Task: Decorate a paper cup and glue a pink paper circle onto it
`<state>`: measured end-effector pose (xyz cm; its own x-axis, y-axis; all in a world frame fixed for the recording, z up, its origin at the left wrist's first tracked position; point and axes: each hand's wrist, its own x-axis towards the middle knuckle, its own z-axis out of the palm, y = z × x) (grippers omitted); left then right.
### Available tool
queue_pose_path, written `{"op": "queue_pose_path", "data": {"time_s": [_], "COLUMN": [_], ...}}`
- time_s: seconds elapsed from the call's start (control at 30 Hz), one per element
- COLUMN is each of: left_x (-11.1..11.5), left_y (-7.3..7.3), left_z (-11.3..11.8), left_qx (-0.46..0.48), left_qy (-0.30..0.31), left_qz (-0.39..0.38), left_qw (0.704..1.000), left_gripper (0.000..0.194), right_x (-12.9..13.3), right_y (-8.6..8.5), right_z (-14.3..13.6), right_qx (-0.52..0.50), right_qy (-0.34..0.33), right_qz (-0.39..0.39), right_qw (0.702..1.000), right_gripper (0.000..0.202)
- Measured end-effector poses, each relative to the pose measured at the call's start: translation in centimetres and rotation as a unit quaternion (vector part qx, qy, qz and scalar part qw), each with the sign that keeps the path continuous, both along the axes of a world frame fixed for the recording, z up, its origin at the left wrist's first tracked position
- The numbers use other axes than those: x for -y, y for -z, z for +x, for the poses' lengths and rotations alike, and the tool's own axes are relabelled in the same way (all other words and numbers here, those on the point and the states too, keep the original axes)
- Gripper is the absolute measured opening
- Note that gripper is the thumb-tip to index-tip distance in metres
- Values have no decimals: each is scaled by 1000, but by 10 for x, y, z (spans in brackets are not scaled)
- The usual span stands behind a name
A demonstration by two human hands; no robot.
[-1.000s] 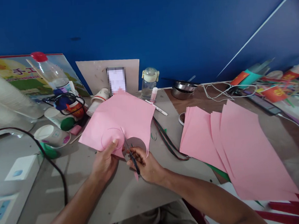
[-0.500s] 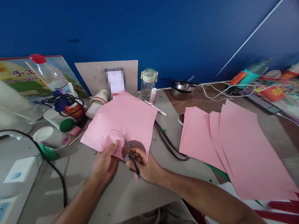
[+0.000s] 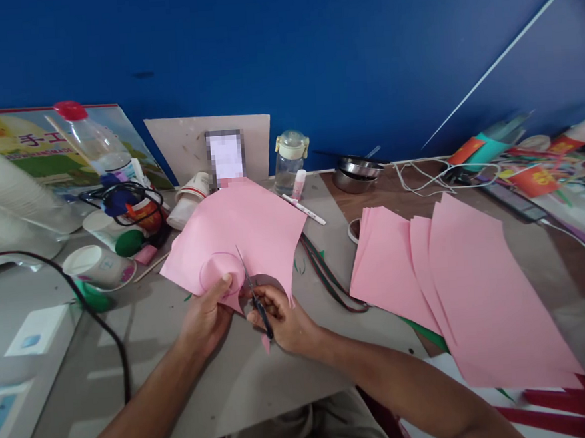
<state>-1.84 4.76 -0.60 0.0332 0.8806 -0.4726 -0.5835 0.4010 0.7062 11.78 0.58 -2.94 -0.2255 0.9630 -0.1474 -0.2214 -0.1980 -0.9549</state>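
A pink sheet of paper [image 3: 252, 222] is held up over the table, a circle drawn on its lower left part. My left hand [image 3: 211, 311] pinches its near edge, thumb on top inside the circle and the other fingers underneath. In my right hand [image 3: 284, 319] is a pair of scissors [image 3: 259, 307] with black handles, the blades lying at the paper just right of the circle. A curved notch is cut into the sheet's near right edge. Below the scissors shows a small pink scrap [image 3: 266, 343].
Stacked pink sheets [image 3: 483, 292] lie on the right. Behind the paper stand a water bottle [image 3: 290, 162], a glue stick [image 3: 299, 184] and a white marker [image 3: 304, 209]. Paper cups [image 3: 98, 267] and a black cable [image 3: 115, 338] are on the left. Metal bowls [image 3: 357, 174] sit against the blue wall.
The pink sheet has shifted slightly, and its right corner by my right hand now sits a little higher. Both hands keep nearly the same place and grip.
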Motion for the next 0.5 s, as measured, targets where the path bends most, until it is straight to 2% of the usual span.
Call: {"op": "queue_pose_path", "data": {"time_s": [0.3, 0.5], "left_x": [-2, -3], "left_y": [3, -3], "left_z": [-5, -4], "left_qx": [-3, -13], "left_qy": [-3, -1], "left_qz": [-3, -11], "left_qw": [1000, 1000], "left_gripper": [20, 22], "right_x": [0, 1], "right_y": [4, 6], "right_z": [3, 4], "right_qx": [15, 18], "right_qy": [9, -4], "right_qz": [26, 18], "right_qw": [1000, 1000], "right_gripper": [36, 37]}}
